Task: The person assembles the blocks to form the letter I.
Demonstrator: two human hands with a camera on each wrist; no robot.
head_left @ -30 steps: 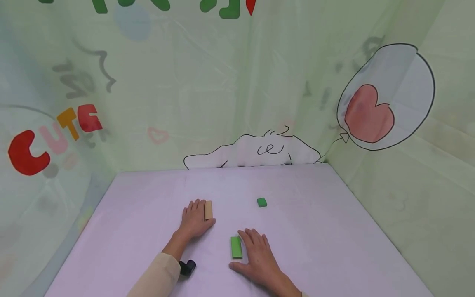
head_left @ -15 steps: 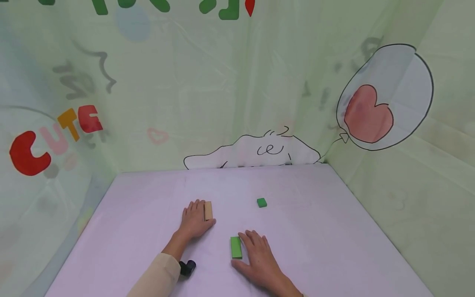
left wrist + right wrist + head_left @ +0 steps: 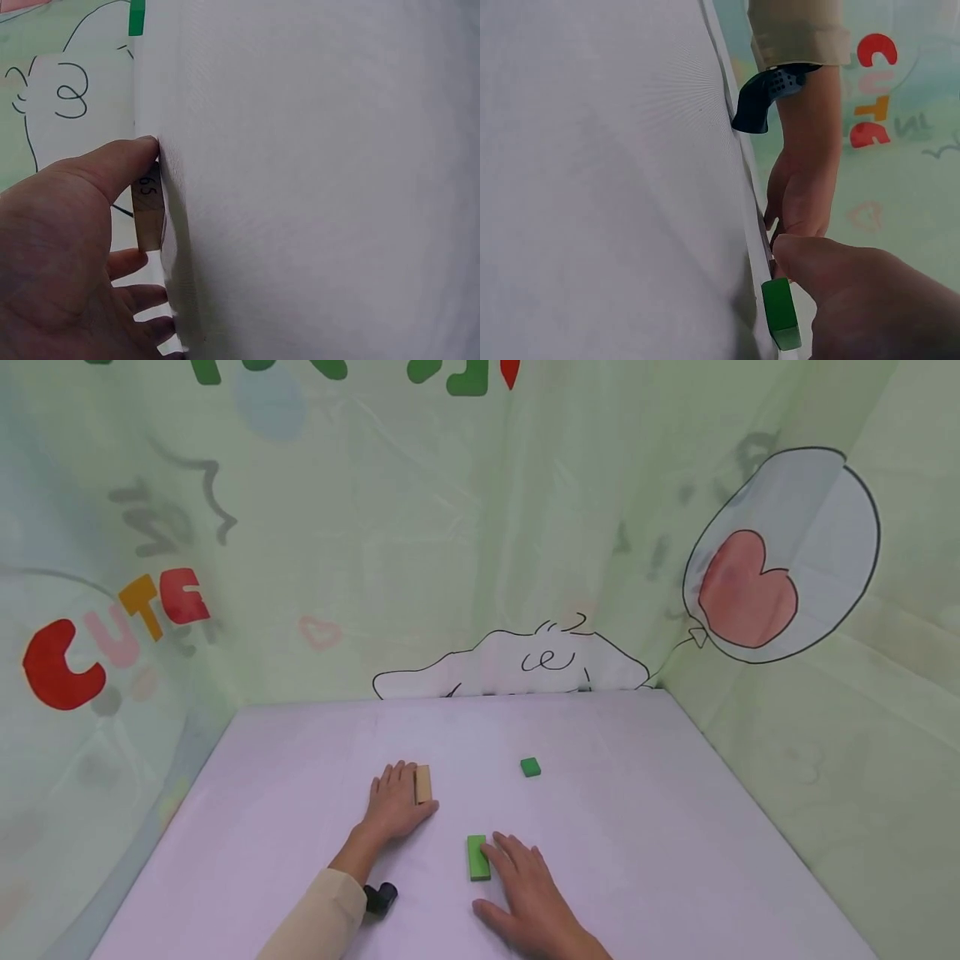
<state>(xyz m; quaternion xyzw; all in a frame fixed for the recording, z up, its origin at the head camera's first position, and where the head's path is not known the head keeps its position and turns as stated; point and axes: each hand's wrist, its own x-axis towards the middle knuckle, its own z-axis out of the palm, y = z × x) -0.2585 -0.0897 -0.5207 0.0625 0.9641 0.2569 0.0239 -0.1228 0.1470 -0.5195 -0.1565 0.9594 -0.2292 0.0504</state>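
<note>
My left hand [image 3: 396, 800] rests on the table beside a flat wooden block [image 3: 423, 784]. Its fingers lie along the block's left side, and the thumb reaches round the near end. In the left wrist view the wooden block [image 3: 148, 206], with dark digits on its face, shows between thumb and fingers. A light green block [image 3: 477, 858] lies in front of my right hand [image 3: 531, 897]. The right index finger overlaps that block's right edge, while the thumb is spread apart from it. From the right wrist, the green block [image 3: 781, 313] shows just below the thumb.
A small dark green block [image 3: 531, 767] sits farther back on the pale lilac table [image 3: 637, 827]. A black wrist-worn device [image 3: 382, 900] shows under the left sleeve [image 3: 322, 914]. Printed curtains [image 3: 420, 543] enclose the table's back and sides.
My right hand has drawn slightly back toward me; its thumb is farther from the green block and the index finger now overlaps that block's edge. The left hand and the blocks keep their places.
</note>
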